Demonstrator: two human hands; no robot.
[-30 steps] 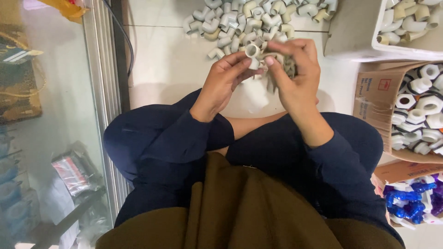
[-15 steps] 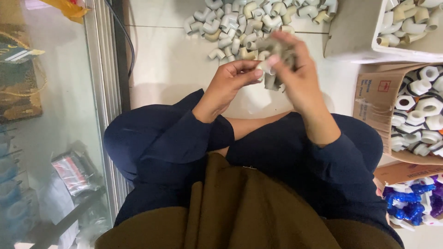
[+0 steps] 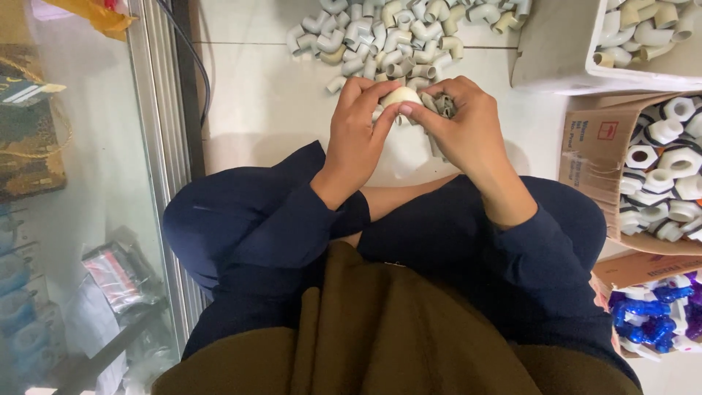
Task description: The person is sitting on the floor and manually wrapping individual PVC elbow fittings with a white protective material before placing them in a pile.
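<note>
Both hands pinch one pale pipe elbow [image 3: 401, 96] between them above the lap: left hand [image 3: 358, 139] fingertips on its near side, right hand [image 3: 468, 135] thumb and fingers on the other, with several grey fittings [image 3: 441, 104] bunched in the right palm. Orientation of the elbow's openings cannot be told. Loose elbows form a pile [image 3: 395, 36] on the floor just beyond. A white bin [image 3: 556, 62] stands upper right; a brown cardboard box [image 3: 589, 157] with a red-marked label holds white nuts; a lower box [image 3: 640, 267] holds blue pieces.
</note>
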